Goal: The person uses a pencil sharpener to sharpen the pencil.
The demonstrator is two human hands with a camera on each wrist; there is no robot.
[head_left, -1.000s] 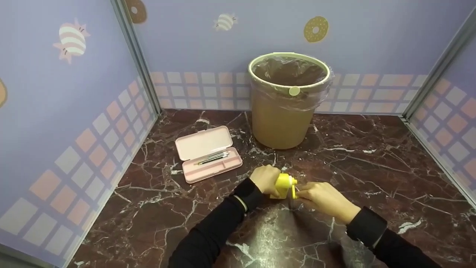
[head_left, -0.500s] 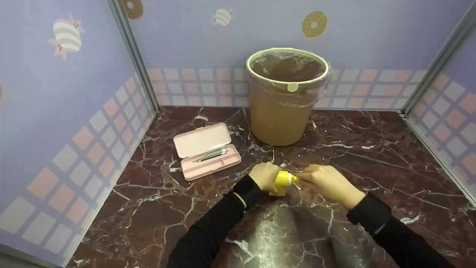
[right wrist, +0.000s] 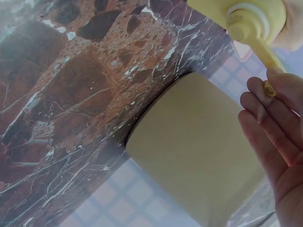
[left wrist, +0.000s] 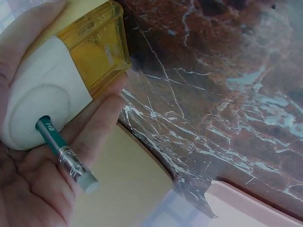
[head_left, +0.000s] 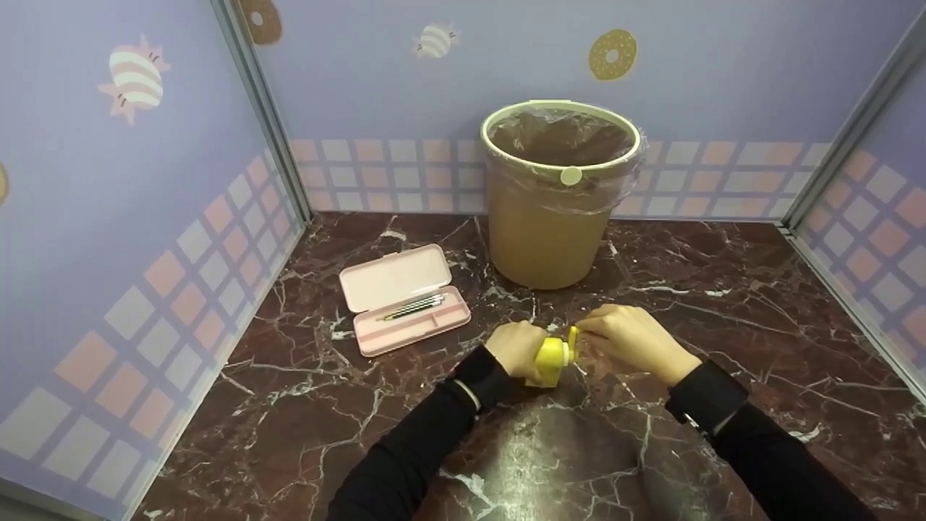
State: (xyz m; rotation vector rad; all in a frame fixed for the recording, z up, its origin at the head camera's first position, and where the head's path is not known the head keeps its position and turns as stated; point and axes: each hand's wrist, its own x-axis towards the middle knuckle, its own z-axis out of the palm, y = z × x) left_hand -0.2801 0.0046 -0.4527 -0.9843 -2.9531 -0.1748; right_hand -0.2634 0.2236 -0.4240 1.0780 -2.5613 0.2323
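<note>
My left hand (head_left: 516, 349) grips a yellow and white hand-crank pencil sharpener (head_left: 551, 365) just above the marble-patterned table. In the left wrist view, a green HB pencil (left wrist: 57, 142) sticks out of the round hole in the sharpener's white face, its eraser end outward. A see-through amber shavings drawer (left wrist: 100, 47) forms the sharpener's other part. The thumb and fingers of my right hand (head_left: 628, 340) pinch the end of the yellow crank (right wrist: 263, 54), which stands upward in the head view. The pencil's point is hidden inside the sharpener.
Left of my hands lies an open pink pencil case (head_left: 394, 275) with several pencils (head_left: 414, 307) in it. A tan waste bin (head_left: 546, 239) with a clear plastic liner stands behind my hands, near the patterned back wall (head_left: 405, 94).
My right hand has turned the crank from pointing down, through a position pointing at the hand, to pointing up. My left hand holds the sharpener in nearly the same place.
</note>
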